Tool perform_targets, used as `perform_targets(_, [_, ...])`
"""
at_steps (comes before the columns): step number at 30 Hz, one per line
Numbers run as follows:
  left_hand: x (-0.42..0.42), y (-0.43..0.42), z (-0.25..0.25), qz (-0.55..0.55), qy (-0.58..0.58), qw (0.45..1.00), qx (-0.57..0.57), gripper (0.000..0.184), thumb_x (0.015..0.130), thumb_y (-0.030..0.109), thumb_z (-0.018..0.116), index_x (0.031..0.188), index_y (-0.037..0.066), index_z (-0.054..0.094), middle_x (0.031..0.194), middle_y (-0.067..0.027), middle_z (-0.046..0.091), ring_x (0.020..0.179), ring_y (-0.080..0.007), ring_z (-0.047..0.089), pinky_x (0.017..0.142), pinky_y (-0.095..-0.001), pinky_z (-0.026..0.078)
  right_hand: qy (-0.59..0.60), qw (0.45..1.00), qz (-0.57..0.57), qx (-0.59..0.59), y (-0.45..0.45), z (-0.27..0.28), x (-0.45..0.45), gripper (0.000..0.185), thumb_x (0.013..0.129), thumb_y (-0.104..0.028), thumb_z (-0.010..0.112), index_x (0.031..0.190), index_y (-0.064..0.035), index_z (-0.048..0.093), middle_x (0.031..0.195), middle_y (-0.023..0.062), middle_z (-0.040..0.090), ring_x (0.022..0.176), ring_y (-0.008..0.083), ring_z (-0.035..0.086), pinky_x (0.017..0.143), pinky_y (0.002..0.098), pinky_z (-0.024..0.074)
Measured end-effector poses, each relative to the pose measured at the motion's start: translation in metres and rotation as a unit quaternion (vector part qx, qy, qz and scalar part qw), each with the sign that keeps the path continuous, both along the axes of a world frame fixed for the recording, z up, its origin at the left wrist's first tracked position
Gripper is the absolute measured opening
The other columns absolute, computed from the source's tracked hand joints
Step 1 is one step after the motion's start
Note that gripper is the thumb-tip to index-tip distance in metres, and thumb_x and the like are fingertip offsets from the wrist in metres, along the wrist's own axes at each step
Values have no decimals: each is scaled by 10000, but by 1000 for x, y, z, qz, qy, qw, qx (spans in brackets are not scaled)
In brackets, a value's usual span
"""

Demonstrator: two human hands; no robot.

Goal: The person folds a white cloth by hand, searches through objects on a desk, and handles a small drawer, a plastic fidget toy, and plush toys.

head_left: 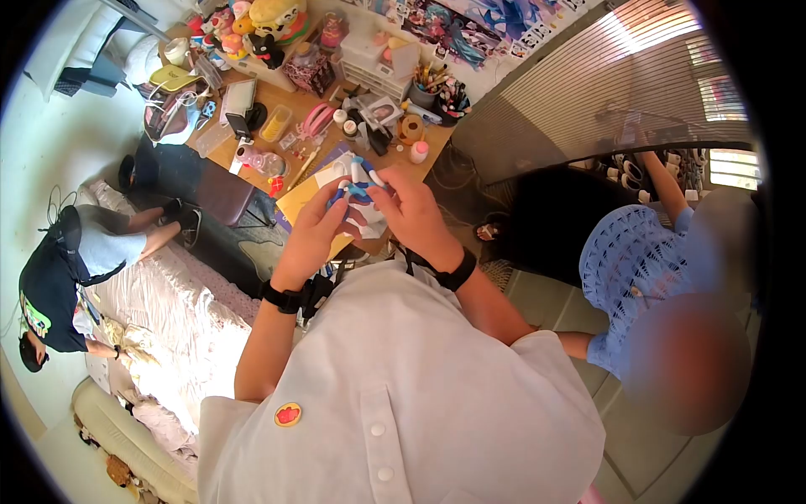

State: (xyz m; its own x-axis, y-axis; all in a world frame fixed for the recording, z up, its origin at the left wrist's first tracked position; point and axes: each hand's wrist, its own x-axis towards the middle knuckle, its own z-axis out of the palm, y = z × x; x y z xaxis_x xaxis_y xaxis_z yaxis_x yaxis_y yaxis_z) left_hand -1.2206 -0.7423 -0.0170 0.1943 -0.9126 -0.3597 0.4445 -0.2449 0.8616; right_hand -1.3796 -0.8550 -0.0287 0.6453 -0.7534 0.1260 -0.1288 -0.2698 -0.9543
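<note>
Above the desk's front edge, both my hands hold a small blue-and-white piece made of thick, rounded, curving strands. Its exact kind is unclear. My left hand is closed on its left side, thumb and fingers bent around it. From the right, my right hand pinches it between thumb and fingers. Parts of the piece are hidden behind the fingers. Just beneath the hands lie a yellow sheet and some white paper on the desk.
The wooden desk holds a pink bottle, a pink-capped white bottle, a tape roll and a pen cup. One person bends over the bed at left; another reaches toward shelves at right.
</note>
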Motion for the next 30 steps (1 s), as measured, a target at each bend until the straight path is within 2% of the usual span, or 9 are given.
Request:
perform_targets(6, [-8, 1, -5, -9, -160, 987, -30, 398, 1045, 84, 558, 1435, 29, 503, 1197, -90, 597, 996, -130, 602, 816, -278, 508, 61, 994, 11, -85, -4, 4, -5, 166, 989, -174, 643, 978, -27, 566, 855, 186, 617, 773, 421, 619, 644, 478, 476])
perform_targets(11, [-22, -5, -6, 15, -273, 962, -26, 375, 1001, 69, 626, 1365, 39, 538, 1189, -108, 601, 987, -180, 604, 852, -291, 494, 86, 994, 61, -29, -13, 6, -12, 168, 1018, -194, 578, 994, -29, 563, 882, 203, 639, 794, 442, 625, 667, 517, 469])
perform_targets(14, [-18, -12, 9, -28, -466, 883, -59, 412, 984, 31, 641, 1370, 4, 500, 1104, -76, 601, 978, -151, 579, 889, -290, 481, 64, 992, 104, 12, -20, 1, -15, 181, 1031, -202, 545, 1032, -24, 578, 868, 218, 644, 792, 450, 623, 678, 519, 471])
perform_targets(16, [-21, -14, 9, -34, -468, 880, -78, 448, 967, 27, 656, 1380, 5, 484, 1133, -87, 595, 1002, -181, 582, 913, -310, 476, 31, 992, 126, -1, -19, -2, -15, 226, 1051, -209, 491, 1038, -9, 595, 779, 200, 638, 745, 418, 632, 685, 484, 484])
perform_targets(19, [-22, -19, 2, -14, -470, 876, -107, 513, 945, 10, 649, 1419, 7, 452, 1243, -112, 577, 1108, -227, 564, 984, -337, 445, 21, 967, 161, 196, -26, 7, -17, 278, 1067, -226, 451, 1005, 1, 599, 718, 156, 623, 700, 362, 631, 684, 449, 490])
perform_targets(20, [-22, -21, 5, -16, -478, 873, -92, 517, 948, 21, 642, 1426, 3, 444, 1264, -117, 570, 1137, -230, 556, 999, -341, 436, 19, 970, 149, 189, -26, 5, -18, 331, 1078, -259, 426, 997, 9, 602, 706, 128, 619, 670, 317, 616, 679, 429, 491])
perform_targets(24, [-24, -30, 7, -1, -479, 867, -139, 528, 1006, 165, 579, 1471, -15, 405, 1369, -134, 529, 1228, -216, 521, 1043, -339, 408, 20, 979, 178, 97, -29, 1, -23, 385, 1063, -353, 472, 1002, -1, 616, 739, 157, 643, 708, 354, 638, 689, 444, 493])
perform_targets(27, [-36, -34, 6, -25, -269, 954, -132, 521, 1040, 190, 506, 1507, -8, 388, 1476, -160, 457, 1326, -245, 461, 1083, -374, 402, 31, 984, 175, 15, -24, -2, -23, 415, 1042, -406, 509, 1000, -11, 630, 769, 178, 660, 752, 377, 656, 701, 460, 494])
perform_targets(30, [-39, -37, 5, -6, -196, 968, -157, 518, 1077, 246, 426, 1527, -6, 377, 1487, -138, 468, 1324, -209, 470, 1099, -349, 389, 42, 981, 185, 40, -28, 4, -23, 429, 1032, -428, 529, 1003, -15, 641, 790, 190, 670, 782, 388, 666, 712, 471, 494])
